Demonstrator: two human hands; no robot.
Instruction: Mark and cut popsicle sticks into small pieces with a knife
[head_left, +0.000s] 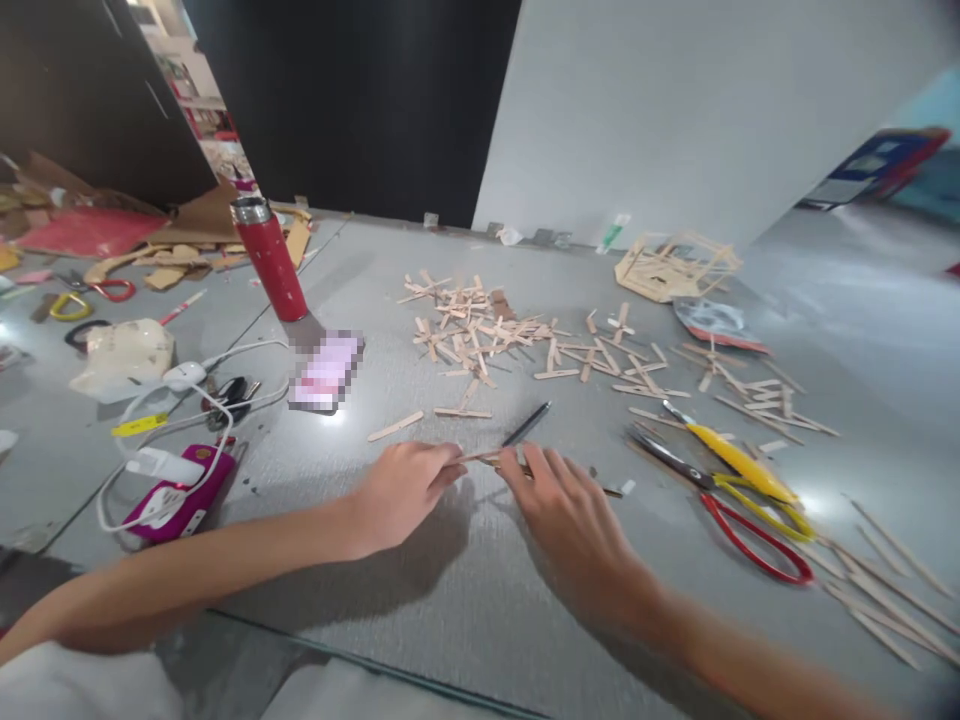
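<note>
Two hands meet low at the centre of the grey table (465, 600), both on one thin wooden stick (480, 456).

- I see the left hand (405, 490) resting knuckles-up, its thumb and forefinger drawn together and pinched on the stick's left end.
- Right hand (570, 515) lies palm-down, fingers fairly straight and close together, fingertips over the stick's right end. I cannot tell whether it grips the stick or only presses it to the table.
- The stick lies almost flat, spanning the small gap between the two hands, on or just above the surface.
- Black pen (527, 424) lies at a slant just beyond the right fingertips, apart from them.

Around the hands:
- Loose pile of flat sticks (472, 330) is farther back, spreading rightward across the table.
- Red-handled scissors (750, 535) and yellow-handled scissors (742, 468) lie right of the right hand, overlapping each other, with long skewers near them.
- Stick frame (675, 265) sits at the far right, by the white wall.
- Red bottle (270, 260) stands upright at the far left; a phone (326, 372) lies flat just in front of it.
- Magenta charger (176, 495) with a white cable (217, 410) looped over it lies left of my left forearm.
</note>
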